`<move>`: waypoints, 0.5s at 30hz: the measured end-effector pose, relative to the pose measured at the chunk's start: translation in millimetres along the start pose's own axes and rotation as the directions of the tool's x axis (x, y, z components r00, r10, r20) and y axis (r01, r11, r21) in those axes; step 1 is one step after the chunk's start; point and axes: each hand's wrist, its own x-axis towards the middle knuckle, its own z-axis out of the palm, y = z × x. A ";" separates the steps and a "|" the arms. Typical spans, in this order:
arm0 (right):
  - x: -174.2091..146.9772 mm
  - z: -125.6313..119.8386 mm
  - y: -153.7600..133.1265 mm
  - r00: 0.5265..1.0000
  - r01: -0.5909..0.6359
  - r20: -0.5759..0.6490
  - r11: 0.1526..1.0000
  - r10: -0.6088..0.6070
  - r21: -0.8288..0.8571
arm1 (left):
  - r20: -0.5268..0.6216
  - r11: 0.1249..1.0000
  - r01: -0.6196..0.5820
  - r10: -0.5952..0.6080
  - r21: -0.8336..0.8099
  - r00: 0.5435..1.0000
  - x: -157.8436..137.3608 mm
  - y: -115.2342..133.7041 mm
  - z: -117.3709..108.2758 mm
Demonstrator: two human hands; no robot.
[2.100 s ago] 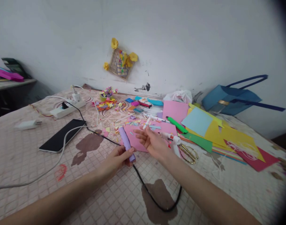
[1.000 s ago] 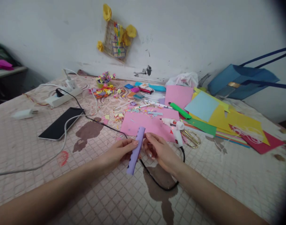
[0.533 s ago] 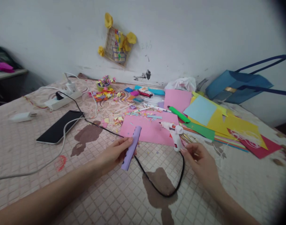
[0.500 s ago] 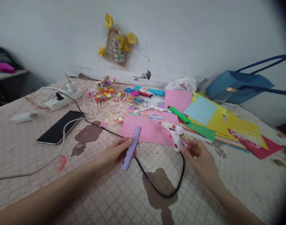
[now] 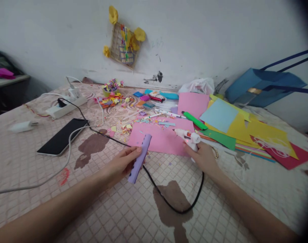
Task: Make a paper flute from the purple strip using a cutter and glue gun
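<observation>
Between the thumb and fingers of my left hand [image 5: 127, 162] is a rolled strip of purple paper [image 5: 141, 158], tilted, with dark marks along its edge. My right hand [image 5: 203, 157] is wrapped around the handle of a white glue gun [image 5: 193, 140], whose nozzle points left over a pink paper sheet [image 5: 161, 138]. A small red light glows on the gun. Its black cord [image 5: 180, 212] loops down across the table and passes behind my left hand. The glue gun and the purple roll are apart.
A black phone [image 5: 61, 136] and a white power strip [image 5: 66, 107] lie at left with cables. Paper scraps, a pot of paper flowers [image 5: 111, 88] and a green cutter [image 5: 194, 120] are further back. Coloured sheets [image 5: 219, 114] and a blue bag [image 5: 264, 88] are at right.
My right hand has closed from a loose touch at the glue gun's handle to a full grip around it. The purple roll stays in my left hand, nearly unmoved.
</observation>
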 end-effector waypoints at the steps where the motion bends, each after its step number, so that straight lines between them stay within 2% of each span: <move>1: -2.8 -2.1 -2.6 1.000 0.006 -0.007 1.000 -0.005 0.024 | 0.000 1.000 0.000 0.000 0.004 1.000 0.0 0.0 0.0; 3: -10.3 -6.9 -9.5 0.999 0.046 0.005 0.994 -0.046 0.101 | -0.001 1.000 0.002 -0.002 0.020 1.000 0.0 -0.1 0.0; 7: -29.2 -13.4 -21.5 0.973 0.182 0.101 0.960 -0.207 0.213 | -0.016 1.000 0.002 -0.001 0.029 1.000 -1.0 1.1 1.0; 11: -41.2 -14.9 -26.7 0.924 0.304 0.183 0.934 -0.337 0.190 | -0.025 0.998 0.016 -0.015 0.059 1.000 -2.3 3.2 2.0; 15: -43.9 -14.3 -28.6 0.892 0.338 0.258 0.927 -0.371 0.164 | -0.037 0.998 0.019 -0.017 0.053 0.999 -2.7 3.7 1.8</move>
